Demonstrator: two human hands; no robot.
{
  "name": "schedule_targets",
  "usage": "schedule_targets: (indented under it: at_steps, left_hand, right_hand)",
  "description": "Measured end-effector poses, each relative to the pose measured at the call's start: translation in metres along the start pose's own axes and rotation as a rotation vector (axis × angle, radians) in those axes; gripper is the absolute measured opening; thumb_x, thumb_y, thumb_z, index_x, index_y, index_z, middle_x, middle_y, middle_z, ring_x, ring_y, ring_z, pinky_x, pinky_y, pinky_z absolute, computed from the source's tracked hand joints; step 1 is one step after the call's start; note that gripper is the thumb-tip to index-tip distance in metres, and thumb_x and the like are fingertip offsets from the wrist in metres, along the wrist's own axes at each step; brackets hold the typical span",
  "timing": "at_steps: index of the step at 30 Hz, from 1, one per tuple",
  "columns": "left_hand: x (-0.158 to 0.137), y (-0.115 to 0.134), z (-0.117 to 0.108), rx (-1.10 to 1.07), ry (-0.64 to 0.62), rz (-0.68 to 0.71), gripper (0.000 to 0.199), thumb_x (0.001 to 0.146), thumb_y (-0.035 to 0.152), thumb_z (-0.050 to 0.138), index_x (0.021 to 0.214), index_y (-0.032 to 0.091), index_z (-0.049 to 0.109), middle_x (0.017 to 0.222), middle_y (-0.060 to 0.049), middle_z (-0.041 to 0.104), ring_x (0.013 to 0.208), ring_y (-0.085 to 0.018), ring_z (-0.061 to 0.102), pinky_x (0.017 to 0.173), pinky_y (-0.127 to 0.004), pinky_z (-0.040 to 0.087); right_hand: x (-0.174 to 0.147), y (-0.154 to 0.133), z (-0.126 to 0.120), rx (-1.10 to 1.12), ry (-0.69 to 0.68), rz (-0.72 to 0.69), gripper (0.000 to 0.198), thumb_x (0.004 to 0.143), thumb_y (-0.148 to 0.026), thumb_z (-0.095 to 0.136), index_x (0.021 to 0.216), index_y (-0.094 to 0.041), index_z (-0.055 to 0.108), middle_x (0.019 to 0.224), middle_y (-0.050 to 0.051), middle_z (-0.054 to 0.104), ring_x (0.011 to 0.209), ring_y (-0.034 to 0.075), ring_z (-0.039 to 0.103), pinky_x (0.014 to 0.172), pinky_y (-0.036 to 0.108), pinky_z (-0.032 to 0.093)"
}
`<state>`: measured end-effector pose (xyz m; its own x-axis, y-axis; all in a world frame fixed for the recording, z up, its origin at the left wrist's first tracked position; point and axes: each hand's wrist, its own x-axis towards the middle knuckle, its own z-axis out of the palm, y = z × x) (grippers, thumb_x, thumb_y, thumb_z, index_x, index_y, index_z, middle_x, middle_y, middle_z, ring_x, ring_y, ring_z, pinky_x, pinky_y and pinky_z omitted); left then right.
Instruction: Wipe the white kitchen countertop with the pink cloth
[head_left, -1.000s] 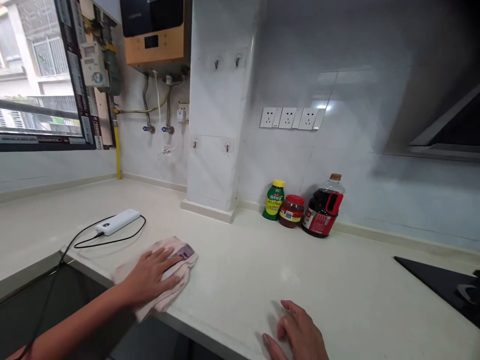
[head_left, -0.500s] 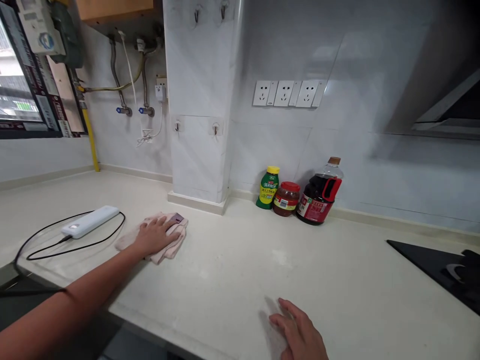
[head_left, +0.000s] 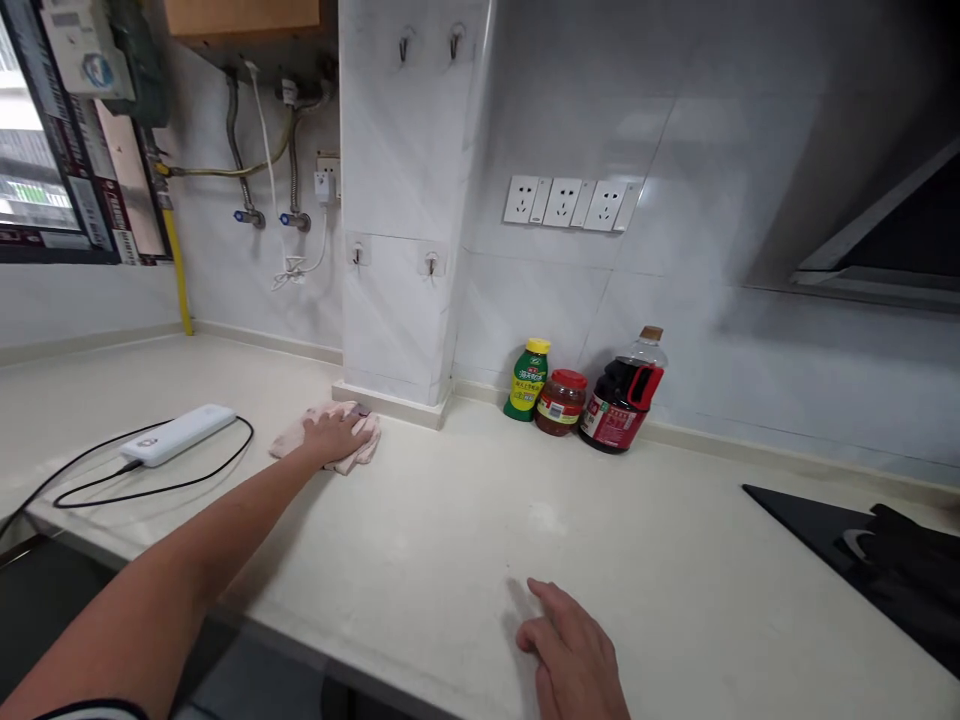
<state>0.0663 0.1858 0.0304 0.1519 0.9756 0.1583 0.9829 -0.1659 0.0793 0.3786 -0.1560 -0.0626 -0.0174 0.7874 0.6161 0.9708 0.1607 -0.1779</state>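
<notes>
My left hand (head_left: pixel 334 437) presses down on a pale pink cloth (head_left: pixel 289 438) and grips it from above, at the foot of the wall pillar. The cloth is bunched against the countertop (head_left: pixel 450 520), with a purple patch near my fingertips. Toward the front edge, my right hand (head_left: pixel 574 650) hovers over or rests on the counter; which one, I cannot tell. Its fingers are apart and loosely bent, holding nothing.
Left of the cloth lies a white power bank (head_left: pixel 180 435) with a looped black cable (head_left: pixel 150 494). Against the wall stand a green bottle (head_left: pixel 526 383), a red-lidded jar (head_left: pixel 561 403) and a dark sauce bottle (head_left: pixel 619 400). A black cooktop (head_left: pixel 825 545) is at the right.
My left hand has pushed the cloth farther back, closer to the pillar's base. The view has shifted slightly, and my right hand appears a little more to the left.
</notes>
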Motion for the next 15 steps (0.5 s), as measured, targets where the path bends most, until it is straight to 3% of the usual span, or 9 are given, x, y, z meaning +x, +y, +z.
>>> schedule_targets:
  at_steps: [3, 8, 12, 15]
  left_hand:
    - [-0.049, 0.005, 0.0, 0.008, 0.029, 0.106, 0.062, 0.092, 0.068, 0.035, 0.141, 0.034, 0.053, 0.155, -0.011, 0.045, 0.137, -0.042, 0.043, 0.105, -0.065, 0.029]
    - [-0.154, 0.0, -0.006, 0.017, 0.068, 0.31, 0.053, 0.095, 0.062, 0.043, 0.14, 0.035, 0.055, 0.156, -0.005, 0.046, 0.142, -0.032, 0.041, 0.113, -0.052, 0.027]
    - [-0.227, -0.03, -0.013, -0.004, 0.071, 0.443, 0.053, 0.096, 0.062, 0.044, 0.139, 0.034, 0.057, 0.156, -0.005, 0.047, 0.144, -0.031, 0.04, 0.116, -0.052, 0.027]
    - [-0.257, -0.056, -0.014, -0.038, 0.055, 0.444, 0.057, 0.093, 0.067, 0.047, 0.141, 0.037, 0.057, 0.156, -0.002, 0.046, 0.145, -0.033, 0.039, 0.119, -0.053, 0.025]
  right_hand:
    - [0.001, 0.007, -0.001, -0.013, 0.003, -0.066, 0.032, 0.077, -0.002, 0.036, 0.086, -0.025, 0.056, 0.137, 0.005, 0.057, 0.138, 0.026, 0.042, 0.1, 0.051, 0.046]
    - [0.001, 0.024, 0.001, -0.1, 0.041, -0.203, 0.03, 0.077, -0.004, 0.039, 0.087, -0.027, 0.057, 0.13, -0.001, 0.063, 0.135, 0.026, 0.045, 0.095, 0.046, 0.043]
    - [-0.001, 0.031, 0.006, -0.148, 0.073, -0.248, 0.031, 0.075, -0.005, 0.041, 0.088, -0.028, 0.058, 0.125, -0.003, 0.065, 0.133, 0.025, 0.046, 0.096, 0.044, 0.038]
    - [-0.002, 0.035, 0.009, -0.162, 0.1, -0.295, 0.031, 0.072, -0.007, 0.045, 0.089, -0.029, 0.059, 0.114, -0.004, 0.068, 0.124, 0.024, 0.052, 0.095, 0.044, 0.035]
